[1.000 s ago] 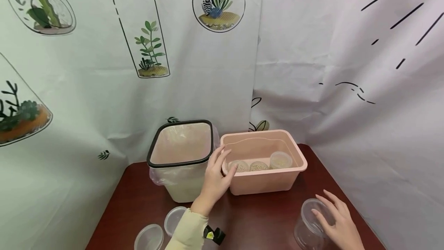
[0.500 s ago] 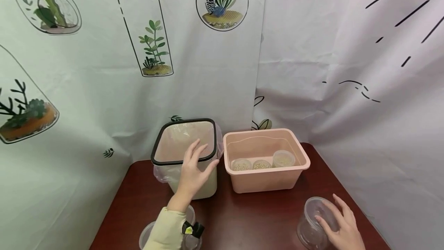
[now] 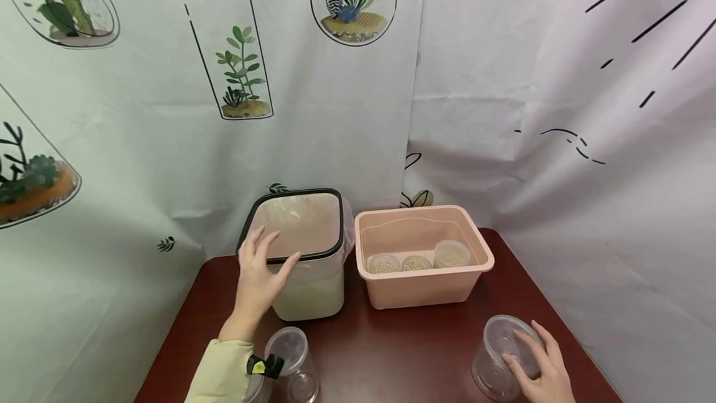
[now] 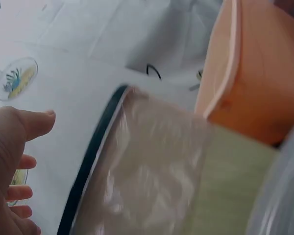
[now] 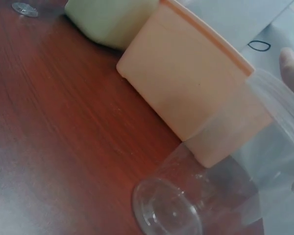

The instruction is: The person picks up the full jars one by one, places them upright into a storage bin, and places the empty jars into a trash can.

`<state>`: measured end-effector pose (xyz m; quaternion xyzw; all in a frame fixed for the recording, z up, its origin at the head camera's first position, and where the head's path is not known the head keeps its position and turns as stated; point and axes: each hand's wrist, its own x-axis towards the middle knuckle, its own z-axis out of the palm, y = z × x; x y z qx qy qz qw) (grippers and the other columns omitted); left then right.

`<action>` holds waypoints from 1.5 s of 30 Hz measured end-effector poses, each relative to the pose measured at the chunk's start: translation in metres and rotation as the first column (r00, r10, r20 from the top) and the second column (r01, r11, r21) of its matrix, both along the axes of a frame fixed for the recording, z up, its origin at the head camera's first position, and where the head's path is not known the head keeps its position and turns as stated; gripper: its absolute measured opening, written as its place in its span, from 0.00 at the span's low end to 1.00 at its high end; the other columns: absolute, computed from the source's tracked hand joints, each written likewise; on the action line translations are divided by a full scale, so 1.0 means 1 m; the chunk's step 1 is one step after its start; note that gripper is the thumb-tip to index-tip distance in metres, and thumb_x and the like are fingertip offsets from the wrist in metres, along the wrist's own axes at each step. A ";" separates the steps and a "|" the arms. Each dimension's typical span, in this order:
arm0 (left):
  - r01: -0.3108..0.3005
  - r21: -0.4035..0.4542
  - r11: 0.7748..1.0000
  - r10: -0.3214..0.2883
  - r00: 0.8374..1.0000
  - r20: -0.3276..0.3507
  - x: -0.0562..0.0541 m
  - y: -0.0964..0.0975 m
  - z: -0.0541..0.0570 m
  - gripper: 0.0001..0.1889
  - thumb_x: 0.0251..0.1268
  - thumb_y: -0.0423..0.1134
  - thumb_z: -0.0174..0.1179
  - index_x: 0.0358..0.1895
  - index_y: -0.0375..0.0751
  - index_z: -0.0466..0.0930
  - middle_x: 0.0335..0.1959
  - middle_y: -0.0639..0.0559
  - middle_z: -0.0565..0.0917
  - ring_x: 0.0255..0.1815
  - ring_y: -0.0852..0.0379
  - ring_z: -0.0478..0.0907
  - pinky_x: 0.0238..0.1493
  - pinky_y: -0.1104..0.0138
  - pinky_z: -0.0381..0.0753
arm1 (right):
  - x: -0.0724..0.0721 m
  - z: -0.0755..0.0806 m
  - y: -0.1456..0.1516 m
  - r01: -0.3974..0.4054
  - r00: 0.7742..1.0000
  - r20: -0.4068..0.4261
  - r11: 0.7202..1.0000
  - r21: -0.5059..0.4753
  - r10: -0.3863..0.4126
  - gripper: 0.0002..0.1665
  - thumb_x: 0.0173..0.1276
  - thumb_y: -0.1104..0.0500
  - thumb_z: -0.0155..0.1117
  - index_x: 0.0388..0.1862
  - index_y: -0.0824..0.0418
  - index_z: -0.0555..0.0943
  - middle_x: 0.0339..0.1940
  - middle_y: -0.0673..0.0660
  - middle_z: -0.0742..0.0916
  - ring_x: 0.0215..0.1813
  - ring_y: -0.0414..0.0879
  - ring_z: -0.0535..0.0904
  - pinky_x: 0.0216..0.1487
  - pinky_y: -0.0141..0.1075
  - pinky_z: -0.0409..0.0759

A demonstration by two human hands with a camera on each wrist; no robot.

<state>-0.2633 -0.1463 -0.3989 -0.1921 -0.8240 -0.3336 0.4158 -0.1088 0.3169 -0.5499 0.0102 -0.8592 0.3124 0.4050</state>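
My left hand is raised in front of the lined trash bin, its fingers spread and loosely bent around nothing. Below it, a clear lidded plastic jar stands on the table, and a second jar is mostly hidden by the sleeve. On the right, my right hand lies at the translucent lid of another clear jar, fingers and thumb relaxed and apart. In the right wrist view this jar looks see-through, with no contents visible. Whether the fingertips touch the lid is hard to tell.
A pink rectangular tub at the back holds lidded containers, some with pale grains inside. It stands right of the trash bin. The dark red table ends before a patterned cloth backdrop.
My left hand has moved left, from the pink tub's near corner to the front of the trash bin. The right hand stays by its jar, with only a slight shift of the fingers.
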 end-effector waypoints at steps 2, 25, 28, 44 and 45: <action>-0.028 -0.016 0.999 0.028 0.999 0.040 0.000 -0.007 -0.003 0.30 0.43 0.38 0.74 0.53 0.31 0.75 0.61 0.31 0.65 0.65 0.33 0.55 0.53 0.38 0.62 | 0.002 -0.001 0.000 -0.001 1.000 0.009 1.000 -0.013 0.001 0.33 0.34 0.65 0.80 0.45 0.63 0.82 0.58 0.70 0.72 0.60 0.50 0.66 0.55 0.15 0.50; -0.104 0.089 0.991 0.090 0.984 0.153 -0.017 -0.043 -0.035 0.14 0.48 0.41 0.71 0.33 0.34 0.82 0.48 0.35 0.75 0.64 0.35 0.55 0.59 0.42 0.57 | 0.002 -0.021 -0.010 0.091 0.996 0.023 0.990 -0.105 -0.089 0.47 0.23 0.69 0.82 0.53 0.62 0.80 0.57 0.69 0.72 0.59 0.40 0.64 0.53 0.15 0.54; -0.082 0.107 0.991 0.066 0.987 0.145 -0.019 -0.042 -0.037 0.13 0.48 0.39 0.71 0.32 0.34 0.82 0.48 0.35 0.76 0.64 0.35 0.56 0.60 0.42 0.56 | 0.001 -0.022 -0.009 0.081 0.997 -0.012 0.992 -0.097 -0.082 0.47 0.22 0.70 0.82 0.52 0.63 0.80 0.56 0.70 0.72 0.58 0.37 0.64 0.53 0.15 0.55; -0.081 0.075 0.994 0.060 0.966 0.250 -0.015 -0.047 -0.034 0.24 0.53 0.46 0.68 0.49 0.33 0.80 0.60 0.38 0.72 0.70 0.42 0.52 0.63 0.43 0.53 | -0.027 0.064 -0.040 -0.267 0.910 -0.331 0.964 -0.013 0.247 0.41 0.54 0.39 0.67 0.48 0.76 0.77 0.54 0.79 0.71 0.62 0.55 0.65 0.58 0.23 0.62; -0.079 0.071 0.994 0.059 0.965 0.257 -0.015 -0.047 -0.034 0.24 0.54 0.46 0.67 0.50 0.33 0.80 0.61 0.38 0.71 0.70 0.42 0.51 0.63 0.43 0.53 | -0.029 0.076 -0.047 -0.294 0.896 -0.350 0.956 -0.006 0.273 0.40 0.55 0.40 0.68 0.48 0.76 0.77 0.54 0.80 0.71 0.62 0.56 0.65 0.57 0.24 0.63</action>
